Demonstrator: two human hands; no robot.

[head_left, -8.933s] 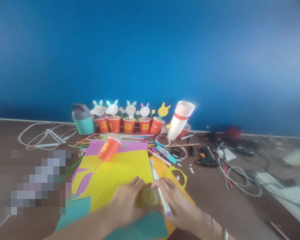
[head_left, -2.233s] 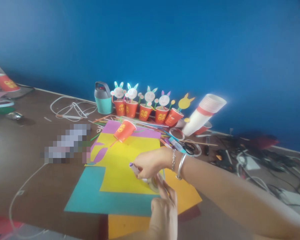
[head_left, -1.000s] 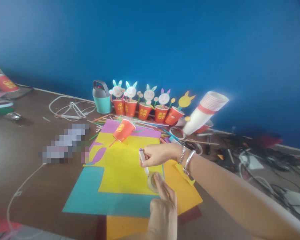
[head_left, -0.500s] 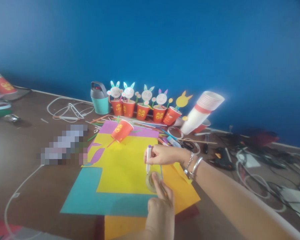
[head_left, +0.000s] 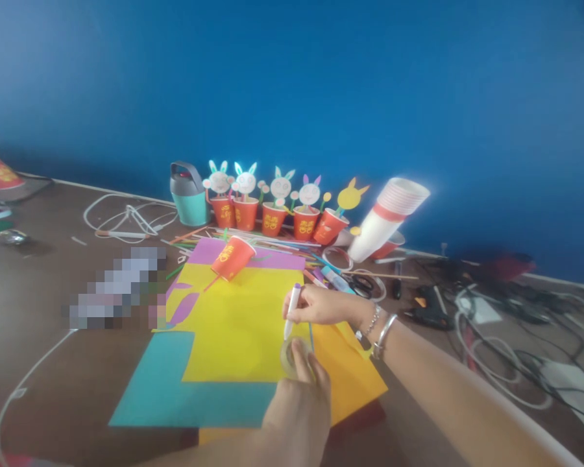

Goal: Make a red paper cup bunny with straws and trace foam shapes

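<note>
On the near right part of a flat yellow paper sheet (head_left: 233, 337), the left hand (head_left: 299, 395) rests extended fingers on a round, translucent tape roll (head_left: 287, 358); whether its thumb grips, I cannot tell. The right hand (head_left: 311, 303) pinches a slim white marker with a purple end (head_left: 294, 298), tip down at the roll's far edge. Teal paper (head_left: 146, 383) and orange paper (head_left: 343, 366) show around the sheet; beyond, a red paper cup with gold lettering (head_left: 233, 258) lies tilted.

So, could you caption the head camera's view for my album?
Left hand on a tape roll, right hand holding a marker over yellow paper.
</note>
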